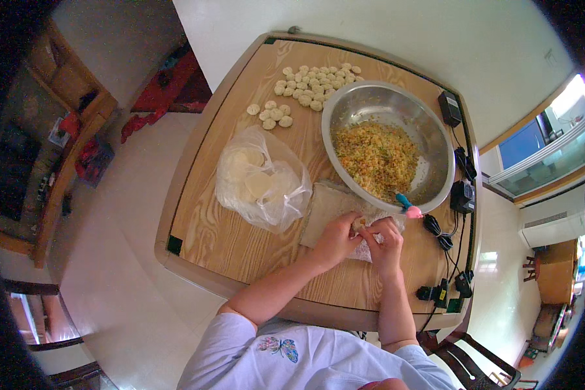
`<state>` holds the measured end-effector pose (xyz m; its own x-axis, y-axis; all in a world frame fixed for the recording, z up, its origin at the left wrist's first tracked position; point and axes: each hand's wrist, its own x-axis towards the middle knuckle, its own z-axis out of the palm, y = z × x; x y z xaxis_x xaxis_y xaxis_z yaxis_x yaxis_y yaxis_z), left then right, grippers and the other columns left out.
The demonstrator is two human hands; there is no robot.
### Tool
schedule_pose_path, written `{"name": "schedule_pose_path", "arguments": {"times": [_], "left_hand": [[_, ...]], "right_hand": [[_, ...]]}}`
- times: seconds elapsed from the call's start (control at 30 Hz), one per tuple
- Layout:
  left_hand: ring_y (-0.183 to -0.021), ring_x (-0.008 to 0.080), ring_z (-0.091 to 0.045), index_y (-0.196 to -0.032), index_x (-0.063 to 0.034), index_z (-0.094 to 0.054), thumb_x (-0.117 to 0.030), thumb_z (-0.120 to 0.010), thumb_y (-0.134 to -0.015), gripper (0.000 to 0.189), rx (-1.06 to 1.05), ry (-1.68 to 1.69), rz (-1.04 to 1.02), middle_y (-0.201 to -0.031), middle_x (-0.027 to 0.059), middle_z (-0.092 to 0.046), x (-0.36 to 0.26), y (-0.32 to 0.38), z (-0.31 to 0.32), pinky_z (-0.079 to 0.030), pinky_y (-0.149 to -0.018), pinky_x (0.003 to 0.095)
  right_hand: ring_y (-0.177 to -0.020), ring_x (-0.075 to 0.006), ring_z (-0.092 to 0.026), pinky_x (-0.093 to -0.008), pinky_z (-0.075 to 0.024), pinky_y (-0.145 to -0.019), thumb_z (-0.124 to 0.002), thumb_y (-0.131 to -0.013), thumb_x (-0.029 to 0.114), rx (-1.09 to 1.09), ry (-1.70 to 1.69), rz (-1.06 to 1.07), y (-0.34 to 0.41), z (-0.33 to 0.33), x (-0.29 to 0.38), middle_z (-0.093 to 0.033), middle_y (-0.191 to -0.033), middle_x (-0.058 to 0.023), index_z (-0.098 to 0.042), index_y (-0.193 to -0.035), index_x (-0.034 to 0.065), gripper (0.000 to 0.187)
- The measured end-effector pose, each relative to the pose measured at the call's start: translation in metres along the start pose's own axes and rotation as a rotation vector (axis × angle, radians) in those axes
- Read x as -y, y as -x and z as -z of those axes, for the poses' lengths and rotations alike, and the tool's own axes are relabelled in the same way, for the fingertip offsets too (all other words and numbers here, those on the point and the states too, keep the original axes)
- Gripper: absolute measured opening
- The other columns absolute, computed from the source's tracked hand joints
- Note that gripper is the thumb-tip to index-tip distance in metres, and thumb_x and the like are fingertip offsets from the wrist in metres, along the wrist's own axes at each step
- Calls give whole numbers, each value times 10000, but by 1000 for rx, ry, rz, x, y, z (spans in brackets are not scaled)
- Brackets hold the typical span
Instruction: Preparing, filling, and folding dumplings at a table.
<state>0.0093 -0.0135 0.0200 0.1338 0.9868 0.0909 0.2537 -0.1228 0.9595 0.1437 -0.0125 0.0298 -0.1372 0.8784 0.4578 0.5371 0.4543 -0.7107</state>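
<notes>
Between both hands, above a pale cloth (325, 214) at the table's near side, is a small dumpling (359, 224) with some filling showing at its top. My left hand (339, 236) cups it from the left. The fingertips of my right hand (386, 240) pinch its edge from the right. Just beyond the hands stands a large steel basin (434, 146) holding chopped yellow-orange filling (375, 156). A utensil with a blue and pink handle (408, 204) leans over the basin's near rim. Left of the cloth lies a clear plastic bag (263, 183) with round, pale dough wrappers inside.
Rows of finished dumplings (317, 83) sit at the table's far side, with a smaller cluster (273, 115) nearer. Black power adapters (462, 197) and cables (438, 233) line the right edge of the wooden table (234, 253). A dark chair (468, 363) stands at lower right.
</notes>
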Motion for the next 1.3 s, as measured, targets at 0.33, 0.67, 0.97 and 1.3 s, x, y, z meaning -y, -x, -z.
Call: {"name": "schedule_pose_path", "arguments": {"times": [0.33,0.67,0.97,1.3], "left_hand": [[-627,299,-574,-985,21,-512,-56,-581,-670,332,24,9,32,-716,194,-568,4,-1,-1,-450,-571,377],[-600,297,-576,-992,15,-508,-72,-573,-682,328,41,7,6,-670,189,-566,6,-1,0,-449,-552,373],[-594,298,-576,-1012,1,-502,-78,-580,-691,340,-2,-20,26,-645,177,-564,-1,0,0,-447,-541,377],[-585,252,-568,-999,9,-519,-50,-573,-675,334,-14,50,43,-691,170,-565,15,-2,-6,-450,-542,348]], "right_hand": [[-642,-181,-522,-274,-431,-575,-664,-631,-7,49,-102,-157,2,1,-1,-538,-669,-70,-563,-723,19,138],[-696,-172,-519,-275,-439,-627,-705,-609,40,-3,-70,-239,-1,1,0,-540,-767,-66,-582,-820,27,244],[-674,-182,-523,-262,-421,-610,-671,-631,3,-63,16,-64,1,1,1,-539,-720,-76,-590,-742,11,138],[-743,-228,-504,-322,-418,-657,-664,-634,25,29,49,-5,0,2,1,-523,-748,-74,-552,-711,48,139]]}}
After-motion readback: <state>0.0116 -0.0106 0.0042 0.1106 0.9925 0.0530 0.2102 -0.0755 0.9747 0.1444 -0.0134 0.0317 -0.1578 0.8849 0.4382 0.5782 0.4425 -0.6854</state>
